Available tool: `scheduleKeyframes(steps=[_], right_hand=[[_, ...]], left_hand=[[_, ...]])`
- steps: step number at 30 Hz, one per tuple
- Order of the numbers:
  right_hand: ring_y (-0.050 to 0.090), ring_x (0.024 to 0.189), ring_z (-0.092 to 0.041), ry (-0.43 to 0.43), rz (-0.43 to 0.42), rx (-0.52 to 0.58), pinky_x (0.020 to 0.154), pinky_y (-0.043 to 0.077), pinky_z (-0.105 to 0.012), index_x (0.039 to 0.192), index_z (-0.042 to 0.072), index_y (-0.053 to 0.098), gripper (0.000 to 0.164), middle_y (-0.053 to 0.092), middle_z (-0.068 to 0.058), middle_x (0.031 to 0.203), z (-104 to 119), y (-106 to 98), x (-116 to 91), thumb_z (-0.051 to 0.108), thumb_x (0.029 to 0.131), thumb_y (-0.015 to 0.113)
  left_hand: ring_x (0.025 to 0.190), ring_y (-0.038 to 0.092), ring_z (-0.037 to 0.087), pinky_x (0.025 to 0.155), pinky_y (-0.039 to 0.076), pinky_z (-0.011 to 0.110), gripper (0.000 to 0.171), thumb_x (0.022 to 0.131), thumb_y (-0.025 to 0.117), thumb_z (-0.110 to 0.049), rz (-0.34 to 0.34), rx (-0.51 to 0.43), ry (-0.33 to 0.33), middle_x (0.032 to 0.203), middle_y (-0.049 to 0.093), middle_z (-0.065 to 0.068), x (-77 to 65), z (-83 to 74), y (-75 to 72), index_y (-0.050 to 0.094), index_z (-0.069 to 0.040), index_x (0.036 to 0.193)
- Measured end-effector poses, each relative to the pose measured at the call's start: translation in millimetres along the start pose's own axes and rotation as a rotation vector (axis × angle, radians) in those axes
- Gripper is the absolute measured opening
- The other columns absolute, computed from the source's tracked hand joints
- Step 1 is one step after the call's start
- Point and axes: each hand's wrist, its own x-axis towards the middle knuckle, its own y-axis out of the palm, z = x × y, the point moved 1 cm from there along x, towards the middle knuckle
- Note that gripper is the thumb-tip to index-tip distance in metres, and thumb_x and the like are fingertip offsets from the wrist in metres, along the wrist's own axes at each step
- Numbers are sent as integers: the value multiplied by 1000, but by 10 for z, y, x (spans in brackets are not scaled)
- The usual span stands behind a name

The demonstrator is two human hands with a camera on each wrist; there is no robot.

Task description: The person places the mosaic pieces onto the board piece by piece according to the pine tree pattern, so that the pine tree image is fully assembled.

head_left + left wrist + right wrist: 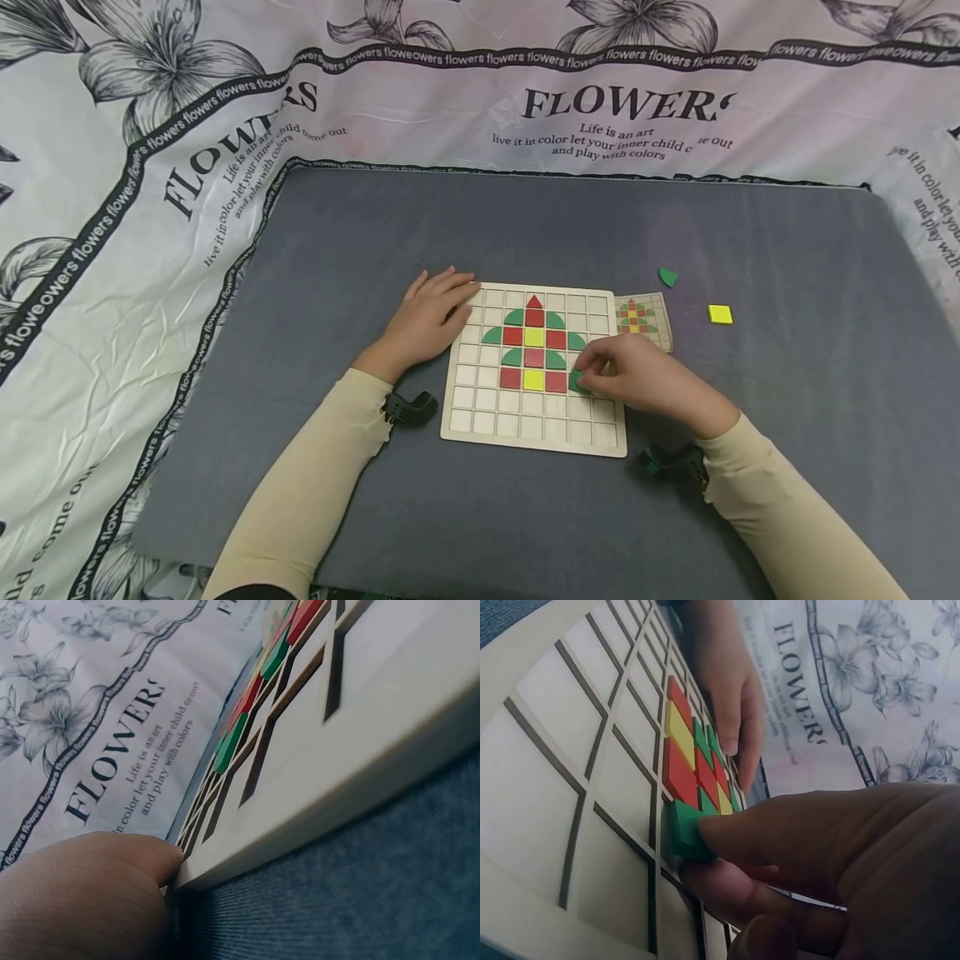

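A pale wooden grid board [532,429] bears a pattern of red, yellow and green tiles with a red triangle [534,302] at its top. My right hand [637,379] pinches a green quarter-round tile [688,831] between thumb and finger. That tile sits at the cell just right of the bottom row's red square [556,382], partly hidden by the fingertips. My left hand [429,321] rests on the board's upper left edge, fingers fairly straight. In the left wrist view the thumb [142,859] touches the board's rim.
A small pattern card [656,312] lies at the board's right side, partly covered by the right hand. Beyond it on the grey tabletop are a green quarter-round tile [667,277] and a yellow square tile [720,314]. A flower-printed cloth [420,108] borders the table.
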Motion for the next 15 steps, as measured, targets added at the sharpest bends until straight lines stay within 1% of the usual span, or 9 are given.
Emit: scheduleKeyframes(steps=[11,15], right_hand=[[56,65,-9,10,6,-54,56,47,-26,96,11,78,3,71,6,81,51,48,-1,10,92,79],[57,69,-8,-9,-6,-102,59,49,-27,95,11,79,4,71,6,84,56,59,4,11,91,80]], left_hand=[[160,25,24,133,4,49,47,113,48,-34,-2,1,7,165,44,2,-5,-8,-4,52,-20,158],[160,25,23,133,4,48,47,113,47,-33,-4,3,3,165,44,2,-5,-6,-3,52,-20,158]])
